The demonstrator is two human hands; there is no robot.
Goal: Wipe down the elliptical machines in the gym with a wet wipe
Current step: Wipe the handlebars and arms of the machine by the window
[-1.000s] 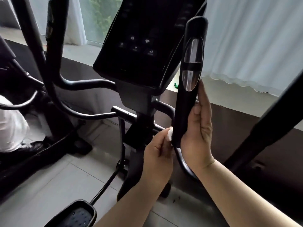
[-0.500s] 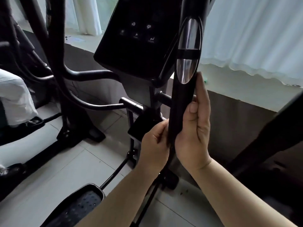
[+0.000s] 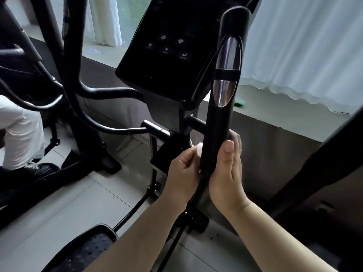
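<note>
The left hand (image 3: 183,174) pinches a small wad of wet wipe (image 3: 198,151) against the handlebar grip (image 3: 218,122) (right hand (image 3: 227,179) clasped round it), so the wad may slip free mid-stroke.

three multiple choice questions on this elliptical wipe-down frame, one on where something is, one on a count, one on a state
1. Where is the wet wipe?
A. on the console
B. in the left hand, against the handlebar
C. on the floor

2. How many silver plates sit in the handlebar?
A. two
B. one
C. four

3. What is the right hand doing?
A. hanging free
B. pressing a console button
C. gripping the handlebar

1 B: the white wipe shows at its fingertips beside the bar.
2 A: one plate above the black band, one below.
3 C: thumb in front, fingers behind.
</note>
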